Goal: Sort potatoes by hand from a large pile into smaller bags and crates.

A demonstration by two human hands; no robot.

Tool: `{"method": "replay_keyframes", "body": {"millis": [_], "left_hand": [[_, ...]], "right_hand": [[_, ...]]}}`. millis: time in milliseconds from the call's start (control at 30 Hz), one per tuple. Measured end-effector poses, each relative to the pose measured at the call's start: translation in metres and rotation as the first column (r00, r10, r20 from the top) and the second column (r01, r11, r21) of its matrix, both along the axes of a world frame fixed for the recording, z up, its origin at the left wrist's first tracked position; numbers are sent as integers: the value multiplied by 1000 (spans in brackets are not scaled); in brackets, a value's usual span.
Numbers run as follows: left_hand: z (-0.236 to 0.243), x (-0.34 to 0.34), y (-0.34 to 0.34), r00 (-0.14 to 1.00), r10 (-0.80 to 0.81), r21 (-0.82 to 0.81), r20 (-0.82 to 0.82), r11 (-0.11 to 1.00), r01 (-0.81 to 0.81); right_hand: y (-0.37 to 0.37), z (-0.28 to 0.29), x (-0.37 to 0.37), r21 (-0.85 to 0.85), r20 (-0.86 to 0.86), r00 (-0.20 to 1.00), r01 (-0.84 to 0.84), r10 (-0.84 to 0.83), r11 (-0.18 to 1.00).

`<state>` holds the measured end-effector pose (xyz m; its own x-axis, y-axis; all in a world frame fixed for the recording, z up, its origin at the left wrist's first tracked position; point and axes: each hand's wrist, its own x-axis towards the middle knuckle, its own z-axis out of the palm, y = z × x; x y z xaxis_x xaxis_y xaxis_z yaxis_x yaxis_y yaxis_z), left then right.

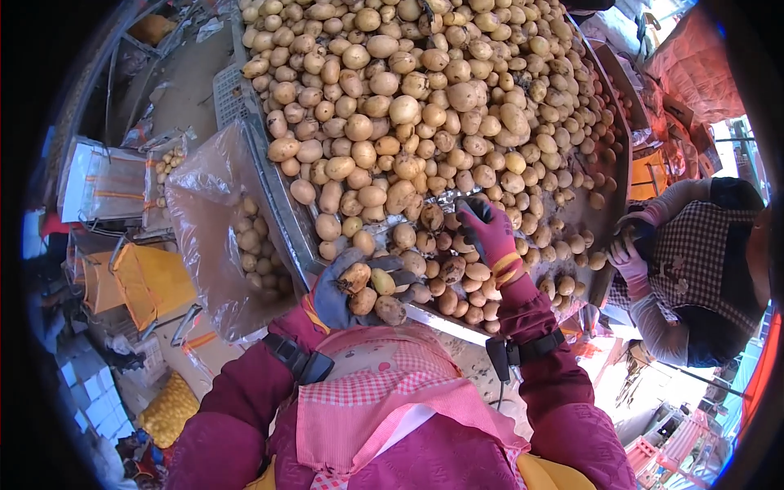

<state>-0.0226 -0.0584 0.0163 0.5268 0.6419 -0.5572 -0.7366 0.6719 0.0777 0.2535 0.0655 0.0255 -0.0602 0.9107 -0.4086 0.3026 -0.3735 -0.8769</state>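
A large heap of potatoes (404, 110) covers the metal-edged sorting table (282, 192) in front of me. At the table's near left corner, my left hand (333, 298), in a blue-grey glove, cradles several potatoes (363, 301). One of them looks greenish, and others carry brown patches. My right hand (490, 235), in a pink and black glove, is over the near part of the heap with its fingers curled downward. Whatever those fingers may hold is hidden. Dark-blotched potatoes (452, 269) lie just beside it.
An open carton lined with clear plastic (216, 216), partly filled with potatoes, stands left of the table. Yellow-lined boxes (151, 278) and a net sack (169, 408) are farther left. Another person (702, 261) in a checked apron works at the table's right side.
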Motion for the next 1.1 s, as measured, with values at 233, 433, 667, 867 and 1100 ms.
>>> {"method": "replay_keyframes", "body": {"millis": [233, 433, 667, 867, 1100], "left_hand": [[10, -37, -30, 987, 128, 55, 96, 990, -133], [15, -42, -35, 974, 221, 94, 53, 970, -225], [14, -58, -49, 944, 155, 299, -292, 952, -63], [10, -77, -48, 962, 202, 62, 186, 974, -216], [8, -87, -37, 934, 168, 58, 317, 979, -196]], "right_hand": [[10, 2, -82, 641, 515, 831, -535, 209, 550], [18, 8, -149, 290, 901, 379, -888, 212, 357], [-20, -4, -183, -220, 852, 11, -900, 523, 377], [-28, -10, -178, -385, 788, -48, -817, 614, 429], [-48, 58, -146, 193, 473, 801, -501, 367, 844]]}}
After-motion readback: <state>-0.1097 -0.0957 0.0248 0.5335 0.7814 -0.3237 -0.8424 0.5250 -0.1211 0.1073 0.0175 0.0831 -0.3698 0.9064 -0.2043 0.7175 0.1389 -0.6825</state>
